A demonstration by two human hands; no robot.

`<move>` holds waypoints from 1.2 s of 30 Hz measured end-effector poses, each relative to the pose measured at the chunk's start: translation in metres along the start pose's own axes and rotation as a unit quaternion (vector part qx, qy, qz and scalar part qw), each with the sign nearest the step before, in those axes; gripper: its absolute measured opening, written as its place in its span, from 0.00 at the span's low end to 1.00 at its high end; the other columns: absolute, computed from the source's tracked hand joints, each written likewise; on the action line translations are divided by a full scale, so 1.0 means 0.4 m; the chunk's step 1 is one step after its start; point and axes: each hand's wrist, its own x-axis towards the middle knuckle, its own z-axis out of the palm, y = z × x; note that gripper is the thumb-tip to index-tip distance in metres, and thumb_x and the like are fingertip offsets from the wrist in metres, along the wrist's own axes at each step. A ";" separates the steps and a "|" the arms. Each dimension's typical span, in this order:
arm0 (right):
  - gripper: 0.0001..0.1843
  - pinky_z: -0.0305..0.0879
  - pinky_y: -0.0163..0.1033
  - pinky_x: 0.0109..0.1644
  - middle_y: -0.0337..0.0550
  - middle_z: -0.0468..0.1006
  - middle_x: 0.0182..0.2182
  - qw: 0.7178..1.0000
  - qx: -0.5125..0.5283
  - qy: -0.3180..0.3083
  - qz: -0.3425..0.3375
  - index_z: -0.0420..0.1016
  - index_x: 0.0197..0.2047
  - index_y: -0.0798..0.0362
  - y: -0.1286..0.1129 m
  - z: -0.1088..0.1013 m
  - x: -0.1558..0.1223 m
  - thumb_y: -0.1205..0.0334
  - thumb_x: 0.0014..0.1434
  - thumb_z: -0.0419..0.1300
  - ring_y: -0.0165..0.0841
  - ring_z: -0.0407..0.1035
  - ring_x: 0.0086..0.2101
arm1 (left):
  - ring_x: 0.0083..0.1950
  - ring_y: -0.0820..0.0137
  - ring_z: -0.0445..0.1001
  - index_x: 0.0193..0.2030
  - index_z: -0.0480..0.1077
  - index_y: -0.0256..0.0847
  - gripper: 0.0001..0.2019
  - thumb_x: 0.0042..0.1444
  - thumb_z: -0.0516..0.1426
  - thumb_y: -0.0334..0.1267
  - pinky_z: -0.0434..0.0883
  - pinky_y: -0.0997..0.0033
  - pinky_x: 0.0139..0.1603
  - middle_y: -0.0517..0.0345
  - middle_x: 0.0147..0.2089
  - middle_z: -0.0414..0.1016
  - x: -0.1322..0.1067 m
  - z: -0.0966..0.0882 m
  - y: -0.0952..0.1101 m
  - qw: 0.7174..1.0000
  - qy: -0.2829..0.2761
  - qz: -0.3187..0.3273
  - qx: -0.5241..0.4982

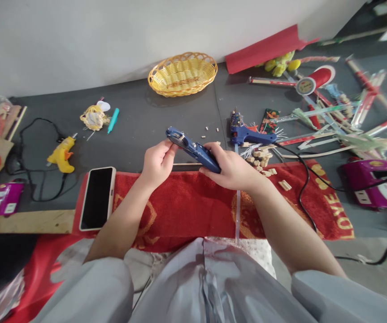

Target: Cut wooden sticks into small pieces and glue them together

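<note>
My right hand point(232, 169) is wrapped round the handle of a blue cutting tool point(193, 148), held level above the dark mat. My left hand point(158, 161) is closed at the tool's head, its fingertips pinched there; whether they grip a small piece or only the tool's jaw I cannot make out. Under both hands lies a red towel point(186, 211) with gold print. A thin pale stick point(186, 164) lies on the mat just behind the towel's edge. A pile of small cut wooden pieces point(262, 161) sits right of my right hand.
A black phone point(97, 197) lies on the towel's left end. A blue glue gun point(247, 132) and a yellow one point(62, 154) rest on the mat, with black cords. A yellow woven basket point(183, 74) stands at the back. Coloured sticks clutter the right; a purple device point(378, 184) is far right.
</note>
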 end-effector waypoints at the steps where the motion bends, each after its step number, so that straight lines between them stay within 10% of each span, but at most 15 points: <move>1: 0.24 0.62 0.39 0.35 0.50 0.76 0.36 1.000 -0.002 -0.001 0.000 0.60 0.53 0.56 -0.001 0.001 0.000 0.53 0.57 0.54 0.39 0.72 0.33 | 0.24 0.77 0.69 0.29 0.69 0.38 0.18 0.66 0.48 0.43 0.65 0.78 0.27 0.59 0.24 0.73 0.000 0.001 0.000 1.000 -0.002 -0.005 -0.005; 20: 0.24 0.62 0.41 0.35 0.52 0.78 0.37 1.000 -0.029 0.001 0.008 0.60 0.54 0.57 -0.007 0.008 0.002 0.54 0.57 0.52 0.41 0.73 0.32 | 0.20 0.79 0.59 0.29 0.70 0.39 0.21 0.65 0.48 0.50 0.58 0.75 0.23 0.64 0.18 0.61 -0.011 0.011 -0.006 0.988 -0.015 -0.107 -0.110; 27: 0.26 0.62 0.41 0.36 0.52 0.76 0.40 1.000 -0.007 0.010 -0.011 0.59 0.55 0.57 0.004 0.010 0.002 0.53 0.56 0.55 0.41 0.72 0.35 | 0.14 0.83 0.44 0.29 0.66 0.40 0.21 0.56 0.56 0.58 0.45 0.78 0.14 0.71 0.15 0.48 -0.003 0.007 -0.007 0.884 -0.115 -0.262 -0.371; 36: 0.26 0.62 0.41 0.37 0.51 0.76 0.38 1.000 -0.007 -0.013 -0.004 0.60 0.54 0.57 0.000 -0.001 0.001 0.52 0.55 0.56 0.40 0.71 0.34 | 0.15 0.85 0.42 0.27 0.65 0.39 0.19 0.52 0.61 0.54 0.44 0.81 0.13 0.72 0.15 0.45 0.012 -0.025 -0.009 0.823 -0.185 -0.343 -0.413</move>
